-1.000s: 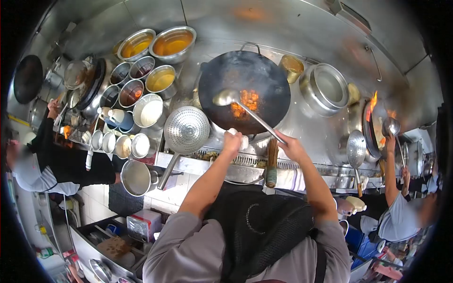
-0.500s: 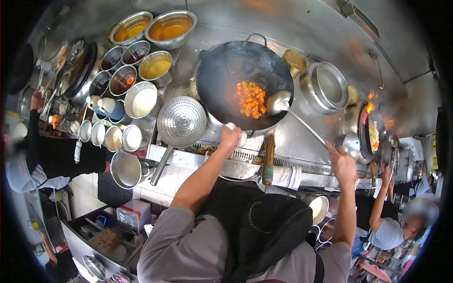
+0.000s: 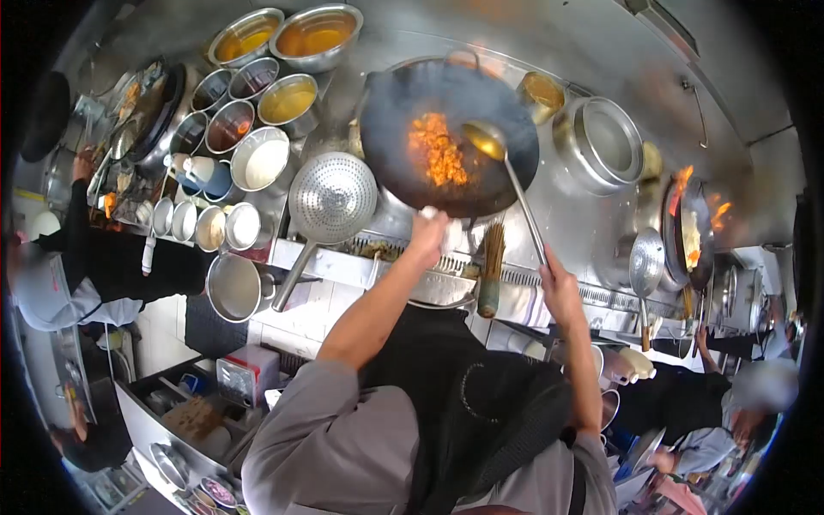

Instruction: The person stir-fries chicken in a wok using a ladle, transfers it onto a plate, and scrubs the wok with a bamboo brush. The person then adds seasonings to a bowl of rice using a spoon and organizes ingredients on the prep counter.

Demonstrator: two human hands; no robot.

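Apparent mid-stir: right fingers [image 3: 558, 276] wrapped round the ladle [image 3: 525, 202], left fingers [image 3: 427, 230] closed on cloth [image 3: 452, 235] beside the wok [image 3: 386, 154], food [image 3: 439, 153] beyond; turning calls for steady bracing.

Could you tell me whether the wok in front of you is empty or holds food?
It holds food: orange pieces lie in the wok, with dark metal bare around them.

Two steel bowls [image 3: 319, 63] of orange liquid stand side by side above a cluster of smaller pots [image 3: 301, 129]. A perforated skimmer [image 3: 333, 198] lies near a saucepan [image 3: 233, 287]. A bristled brush [image 3: 491, 273] sits beside a striped towel [image 3: 522, 305]. At right, flames [image 3: 682, 182] rise by another wok [image 3: 702, 233], its pale contents possibly egg.
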